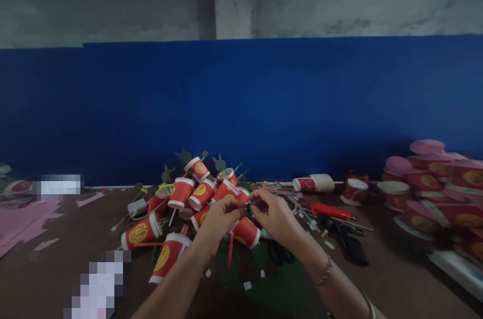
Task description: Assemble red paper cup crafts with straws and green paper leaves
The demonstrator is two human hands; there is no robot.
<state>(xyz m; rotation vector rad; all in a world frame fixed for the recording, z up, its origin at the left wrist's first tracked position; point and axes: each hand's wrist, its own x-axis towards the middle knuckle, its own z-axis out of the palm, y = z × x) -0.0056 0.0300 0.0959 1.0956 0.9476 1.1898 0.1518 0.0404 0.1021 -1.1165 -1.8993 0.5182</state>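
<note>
My left hand [222, 218] is pinched, fingertips together, in front of the pile of red paper cups [181, 193] with yellow emblems. Facing it, my right hand [272, 214] has its thumb and fingers drawn together, with a small dark and blue bit at the tips. The two hands almost meet; what they grip is too small to make out. Just below them lies a tipped red cup [246, 232]. Coloured strips and dark green cutouts [220, 163] stick out of the pile.
A red tool [331, 211] and black scissors [350, 243] lie on the right. Beyond them are stacked cups with pink discs [427, 147]. Pink sheets [26, 221] lie at the left, a white adapter [137, 208] nearer the cups. A blue wall panel [241, 107] stands behind.
</note>
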